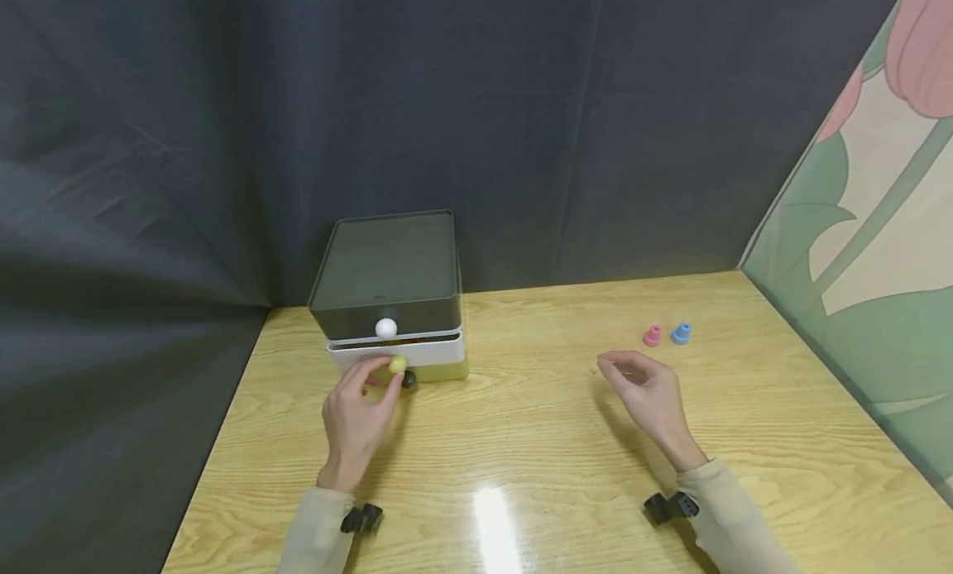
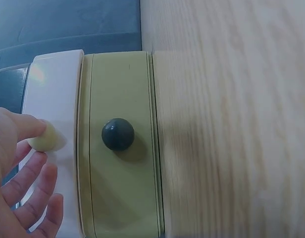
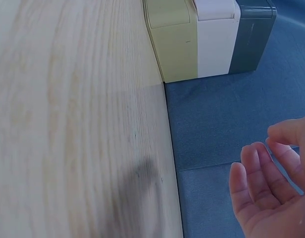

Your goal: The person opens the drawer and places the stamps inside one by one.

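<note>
A small three-drawer chest [image 1: 387,268] stands at the table's back left. Its dark grey top drawer carries a white knob [image 1: 385,327]. Below it is a white middle drawer [image 1: 435,352] [image 2: 53,84] with a pale yellow knob [image 1: 398,364] [image 2: 45,140]. My left hand [image 1: 385,377] [image 2: 37,145] pinches that yellow knob between thumb and fingers. The yellow-green bottom drawer [image 1: 445,372] [image 2: 123,79] has a dark knob [image 1: 409,380] [image 2: 118,134], untouched. My right hand [image 1: 621,371] [image 3: 266,158] hovers over the table with loosely curled fingers, holding nothing.
A pink peg [image 1: 652,336] and a blue peg [image 1: 681,334] stand on the wooden table [image 1: 521,442] just beyond my right hand. A dark curtain hangs behind and to the left; a flowered panel [image 1: 878,251] borders the right side.
</note>
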The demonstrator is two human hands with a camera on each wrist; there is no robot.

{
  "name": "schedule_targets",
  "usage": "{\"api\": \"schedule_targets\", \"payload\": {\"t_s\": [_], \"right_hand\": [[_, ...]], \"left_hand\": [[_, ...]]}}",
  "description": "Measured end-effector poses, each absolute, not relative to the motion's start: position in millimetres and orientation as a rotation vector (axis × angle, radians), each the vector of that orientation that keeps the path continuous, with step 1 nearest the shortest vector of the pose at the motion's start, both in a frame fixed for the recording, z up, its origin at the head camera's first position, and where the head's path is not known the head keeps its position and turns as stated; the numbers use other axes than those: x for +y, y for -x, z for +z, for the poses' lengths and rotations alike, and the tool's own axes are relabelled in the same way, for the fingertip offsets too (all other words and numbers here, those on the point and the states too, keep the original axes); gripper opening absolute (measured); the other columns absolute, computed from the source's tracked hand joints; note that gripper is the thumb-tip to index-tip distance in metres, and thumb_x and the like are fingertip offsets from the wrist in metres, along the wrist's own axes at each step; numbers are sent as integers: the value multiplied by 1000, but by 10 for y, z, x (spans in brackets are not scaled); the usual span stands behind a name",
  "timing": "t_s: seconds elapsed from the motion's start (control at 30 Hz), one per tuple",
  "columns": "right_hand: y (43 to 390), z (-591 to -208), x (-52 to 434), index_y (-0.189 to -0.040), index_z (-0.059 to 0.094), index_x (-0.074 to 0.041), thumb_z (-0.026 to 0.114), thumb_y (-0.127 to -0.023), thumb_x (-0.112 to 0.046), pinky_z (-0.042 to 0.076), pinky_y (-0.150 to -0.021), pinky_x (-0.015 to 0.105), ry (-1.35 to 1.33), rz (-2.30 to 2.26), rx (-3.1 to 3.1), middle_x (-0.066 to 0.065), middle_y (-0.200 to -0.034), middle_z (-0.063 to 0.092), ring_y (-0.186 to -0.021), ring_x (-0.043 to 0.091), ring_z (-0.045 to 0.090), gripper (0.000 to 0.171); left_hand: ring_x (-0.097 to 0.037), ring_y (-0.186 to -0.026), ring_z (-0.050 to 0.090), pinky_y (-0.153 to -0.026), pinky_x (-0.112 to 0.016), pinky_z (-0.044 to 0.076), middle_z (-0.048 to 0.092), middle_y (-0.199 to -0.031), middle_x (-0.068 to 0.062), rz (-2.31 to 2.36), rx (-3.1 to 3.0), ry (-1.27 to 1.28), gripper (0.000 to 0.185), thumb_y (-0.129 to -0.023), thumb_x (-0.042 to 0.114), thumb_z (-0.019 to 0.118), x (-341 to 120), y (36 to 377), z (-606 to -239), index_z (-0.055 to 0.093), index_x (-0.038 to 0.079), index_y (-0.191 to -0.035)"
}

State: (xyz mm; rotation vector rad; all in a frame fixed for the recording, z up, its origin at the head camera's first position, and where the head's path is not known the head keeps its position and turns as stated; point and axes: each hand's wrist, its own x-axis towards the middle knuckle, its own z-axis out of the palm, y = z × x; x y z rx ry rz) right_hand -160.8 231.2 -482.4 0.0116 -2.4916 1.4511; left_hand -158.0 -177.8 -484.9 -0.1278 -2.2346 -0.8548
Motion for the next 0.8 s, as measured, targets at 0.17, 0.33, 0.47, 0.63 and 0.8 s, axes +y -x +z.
{"api": "schedule_targets", "payload": {"t_s": [0.17,0.33,0.47,0.63,0.8], "right_hand": [[1607,-4824,2314,-117,78,-2,70,-104,-23,57,-81,16,-15,1463,-2481,20,-121,78,-92,-3,70,26],[1599,-4831,2318,-116,78,-2,71,-104,-23,56,-81,16,-19,1459,-2480,19,-120,78,-91,-9,68,25],[1593,-4822,2325,-117,78,-3,70,-104,-25,56,-82,16,-29,1438,-2494,17,-121,79,-91,-12,66,26],[1594,-4813,2329,-117,78,-4,70,-105,-26,55,-83,18,-21,1432,-2499,17,-120,79,-93,-4,69,27],[1584,-4812,2331,-116,79,-4,71,-104,-25,56,-82,18,-16,1437,-2494,17,-119,79,-92,-3,70,26]], "left_hand": [[-22,-75,75,-65,-37,53,82,-105,-6,-862,-2245,118,25,-83,17,91,-1774,1624,-4848,81,12,-105],[-24,-74,75,-64,-39,53,82,-105,-7,-881,-2236,125,25,-83,17,91,-1771,1652,-4828,82,12,-106],[-24,-74,75,-63,-40,53,82,-104,-6,-895,-2234,123,25,-84,19,91,-1771,1667,-4816,82,13,-107],[-26,-78,76,-68,-45,56,82,-101,-6,-917,-2314,57,27,-86,24,89,-1791,1661,-4836,79,12,-108],[-24,-83,74,-69,-42,53,81,-99,-2,-888,-2532,-104,31,-89,38,85,-1822,1625,-4896,77,15,-109]]}}
